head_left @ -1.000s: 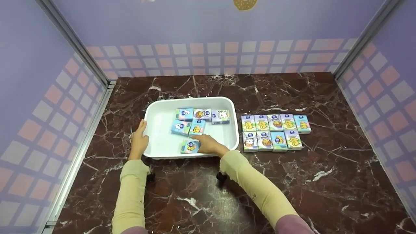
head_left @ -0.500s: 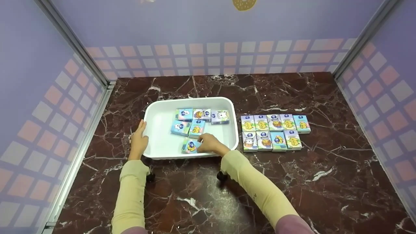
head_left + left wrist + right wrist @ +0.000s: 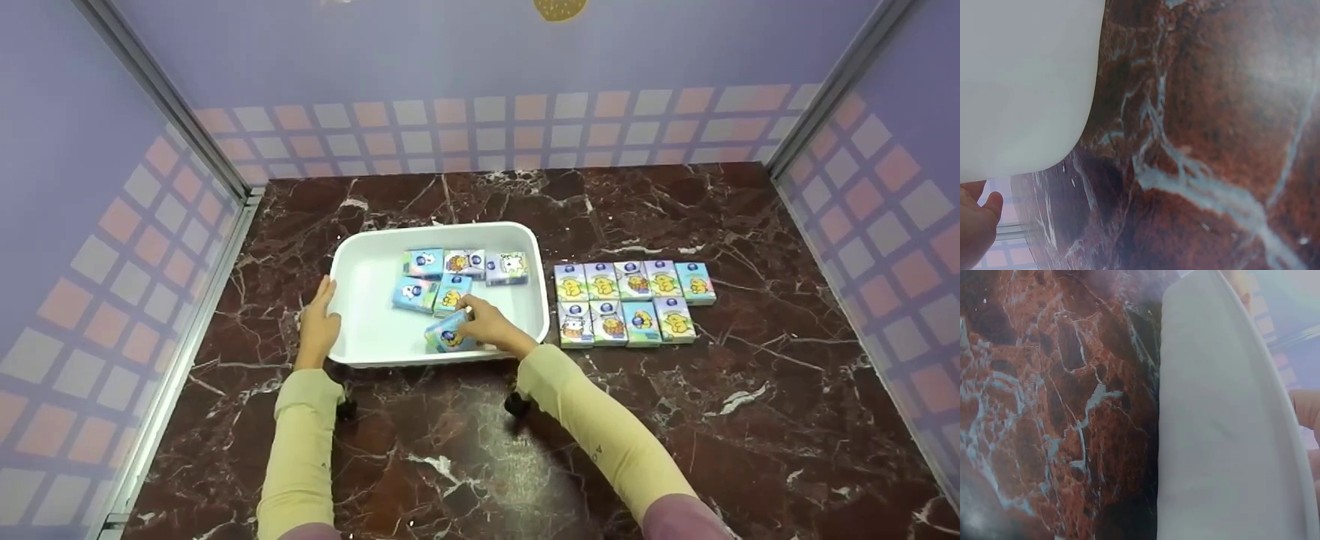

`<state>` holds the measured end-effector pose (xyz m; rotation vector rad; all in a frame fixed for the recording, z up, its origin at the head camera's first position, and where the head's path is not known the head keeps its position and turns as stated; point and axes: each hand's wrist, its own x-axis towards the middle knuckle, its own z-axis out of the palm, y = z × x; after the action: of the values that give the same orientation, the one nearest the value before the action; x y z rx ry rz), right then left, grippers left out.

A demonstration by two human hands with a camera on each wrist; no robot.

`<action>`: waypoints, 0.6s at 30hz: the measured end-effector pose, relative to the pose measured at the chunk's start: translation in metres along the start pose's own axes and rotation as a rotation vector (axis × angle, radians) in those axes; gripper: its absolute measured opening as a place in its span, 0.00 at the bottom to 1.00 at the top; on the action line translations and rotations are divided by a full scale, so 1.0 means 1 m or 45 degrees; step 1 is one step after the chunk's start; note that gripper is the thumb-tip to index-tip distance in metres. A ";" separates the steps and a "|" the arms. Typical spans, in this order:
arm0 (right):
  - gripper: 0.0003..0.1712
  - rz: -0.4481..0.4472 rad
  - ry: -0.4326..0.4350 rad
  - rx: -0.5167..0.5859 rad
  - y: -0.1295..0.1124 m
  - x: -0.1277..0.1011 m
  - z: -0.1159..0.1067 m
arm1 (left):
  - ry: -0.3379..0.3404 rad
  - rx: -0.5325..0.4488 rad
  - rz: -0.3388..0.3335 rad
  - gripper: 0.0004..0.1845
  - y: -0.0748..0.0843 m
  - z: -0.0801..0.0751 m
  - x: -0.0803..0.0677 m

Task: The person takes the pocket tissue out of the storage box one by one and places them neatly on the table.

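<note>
Head view: looks forward and down from above my arms at the marble table (image 3: 675,420), far enough back to take in the whole white tray (image 3: 360,315) at centre frame and the tiled walls along the top and sides.
Left wrist view: sits very close to the table, facing along its surface; the tray's outer wall (image 3: 1022,84) fills the upper left, my left hand (image 3: 974,225) shows at the lower left edge.
Right wrist view: equally close and low; the tray's wall (image 3: 1219,439) fills the right half, marble the left.
Shared: all three views show the tray and the marble around it.
</note>
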<state>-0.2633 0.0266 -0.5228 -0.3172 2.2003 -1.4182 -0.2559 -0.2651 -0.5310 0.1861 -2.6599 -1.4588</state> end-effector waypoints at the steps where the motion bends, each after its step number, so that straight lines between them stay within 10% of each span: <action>1: 0.17 0.000 0.001 0.028 0.001 0.000 -0.002 | 0.004 0.009 -0.001 0.35 0.000 0.000 0.000; 18: 0.21 -0.226 0.275 0.437 0.000 -0.028 -0.053 | -0.015 0.014 0.003 0.34 -0.001 -0.001 0.001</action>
<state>-0.2670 0.0807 -0.4972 -0.2514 2.0799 -1.9746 -0.2566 -0.2664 -0.5314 0.1752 -2.6773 -1.4494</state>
